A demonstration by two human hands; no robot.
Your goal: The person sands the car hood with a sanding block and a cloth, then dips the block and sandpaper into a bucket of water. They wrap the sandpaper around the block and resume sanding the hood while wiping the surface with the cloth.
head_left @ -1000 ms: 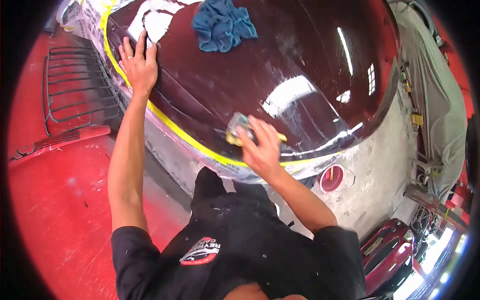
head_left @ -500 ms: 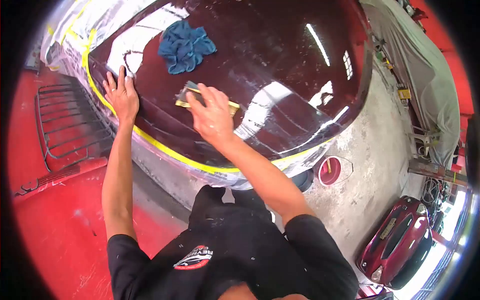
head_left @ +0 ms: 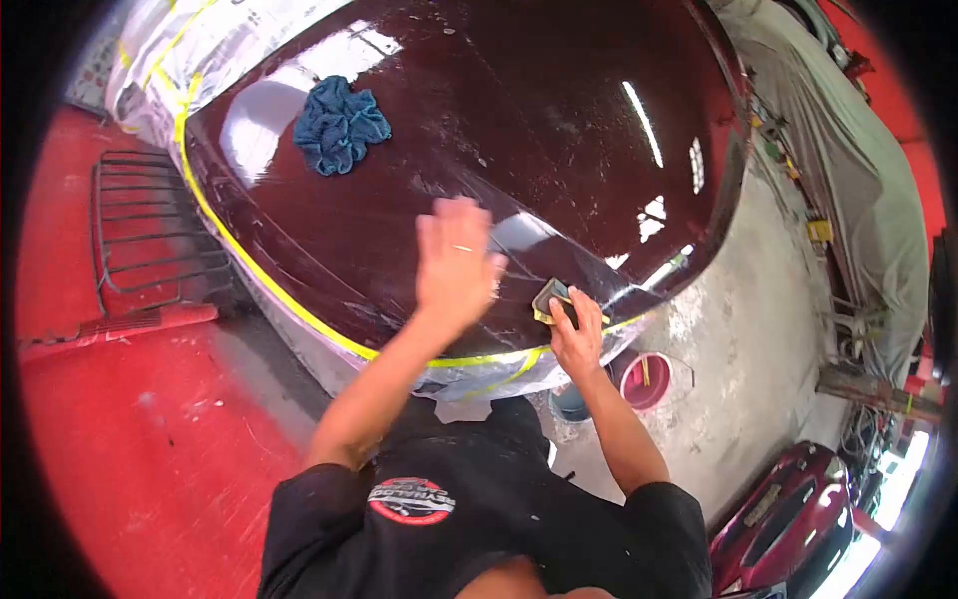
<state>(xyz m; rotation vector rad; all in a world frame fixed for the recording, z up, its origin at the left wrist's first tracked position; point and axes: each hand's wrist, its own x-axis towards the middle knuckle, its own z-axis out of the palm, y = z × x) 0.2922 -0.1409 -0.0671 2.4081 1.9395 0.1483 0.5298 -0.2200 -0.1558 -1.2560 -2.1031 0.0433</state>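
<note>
**Got a block [head_left: 547,299] pinched in the right hand [head_left: 581,337]**

Gripping it right at the near edge of a shiny dark car hood [head_left: 559,90], close to the yellow tape [head_left: 479,359]. Holding the left hand [head_left: 455,268] open and stretched out over the hood, kinda blurry, so can't tell if touching. Also got a blue cloth [head_left: 341,128] bunched up farther along the hood, plus a pink bucket [head_left: 659,385] on the floor [head_left: 714,399].

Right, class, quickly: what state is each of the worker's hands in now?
Left hand: open, nothing in it, spread over the dark maroon car panel; contact can't be told.
Right hand: closed on a sanding block.
</note>
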